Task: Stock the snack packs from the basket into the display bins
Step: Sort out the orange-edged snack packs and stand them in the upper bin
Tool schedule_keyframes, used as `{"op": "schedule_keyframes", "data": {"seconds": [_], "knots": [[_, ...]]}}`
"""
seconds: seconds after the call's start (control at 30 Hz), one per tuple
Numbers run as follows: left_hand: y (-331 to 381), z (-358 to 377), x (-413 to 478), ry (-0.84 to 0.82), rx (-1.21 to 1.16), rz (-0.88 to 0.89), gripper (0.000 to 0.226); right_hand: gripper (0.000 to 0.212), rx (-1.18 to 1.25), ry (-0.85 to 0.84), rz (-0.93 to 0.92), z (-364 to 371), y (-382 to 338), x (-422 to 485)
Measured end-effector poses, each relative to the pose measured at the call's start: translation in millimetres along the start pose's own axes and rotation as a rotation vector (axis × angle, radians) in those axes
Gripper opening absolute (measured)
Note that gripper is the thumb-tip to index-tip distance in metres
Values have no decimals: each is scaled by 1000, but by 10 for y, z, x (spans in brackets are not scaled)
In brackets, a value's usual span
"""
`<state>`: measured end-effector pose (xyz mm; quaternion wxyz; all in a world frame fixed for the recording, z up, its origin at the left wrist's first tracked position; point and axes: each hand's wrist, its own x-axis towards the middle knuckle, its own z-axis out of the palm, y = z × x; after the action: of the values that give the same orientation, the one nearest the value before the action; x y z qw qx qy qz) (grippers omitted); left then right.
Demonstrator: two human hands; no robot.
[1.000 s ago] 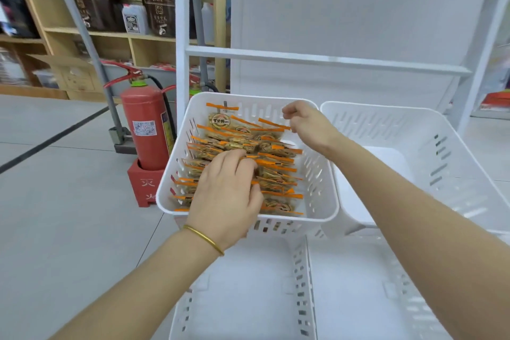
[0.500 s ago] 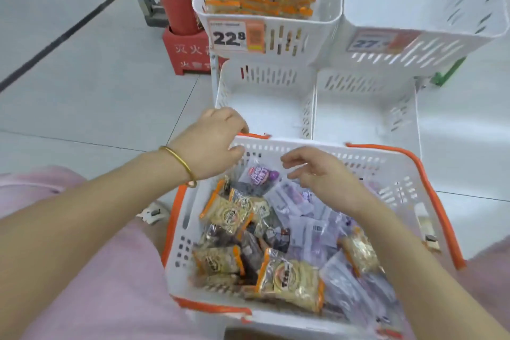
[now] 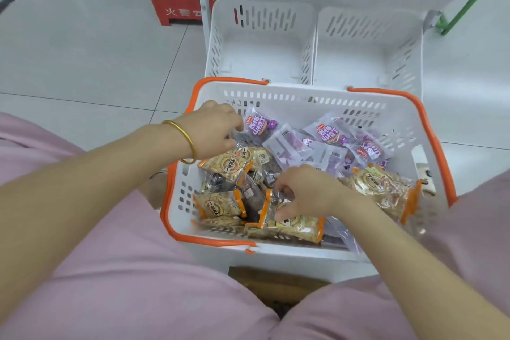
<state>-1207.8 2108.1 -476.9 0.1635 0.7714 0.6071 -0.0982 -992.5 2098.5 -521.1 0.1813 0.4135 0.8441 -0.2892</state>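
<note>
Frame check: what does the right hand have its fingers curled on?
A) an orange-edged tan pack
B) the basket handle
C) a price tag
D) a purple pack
A: the right hand pinches an orange-edged tan pack at the near side of the basket, while the purple packs lie farther back.

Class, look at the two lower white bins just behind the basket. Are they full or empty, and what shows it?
Empty. The left bin and the right bin both show bare white floors, with nothing lying inside.
</note>
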Motion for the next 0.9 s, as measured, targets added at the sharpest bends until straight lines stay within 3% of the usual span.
{"op": "schedule_keyframes", "data": {"seconds": [0.1, 0.27, 0.37, 0.5, 0.67, 0.73, 0.8, 0.9], "knots": [[-30, 90, 50, -68, 41, 12, 41, 33, -34, 52, -22, 70, 17, 3], [-221, 410, 173, -257, 144, 9, 58, 20, 521, 21, -15, -140, 147, -38], [-265, 635, 292, -310, 241, 28, 67, 24, 794, 138, 9, -254, 242, -36], [-299, 862, 435, -285, 330, 42, 79, 25, 1055, 328, 106, -262, 296, 40], [-311, 1013, 468, -204, 346, 35, 72, 29, 1110, 353, 159, -233, 334, 120], [-305, 956, 460, -206, 294, 13, 63, 34, 1139, 361, 156, -231, 352, 139], [-289, 803, 436, -188, 202, -50, 57, 24, 1227, 375, 142, -245, 352, 136], [-200, 511, 387, -122, 19, -148, 62, 20, 1386, 388, 142, -247, 332, 131]]}}
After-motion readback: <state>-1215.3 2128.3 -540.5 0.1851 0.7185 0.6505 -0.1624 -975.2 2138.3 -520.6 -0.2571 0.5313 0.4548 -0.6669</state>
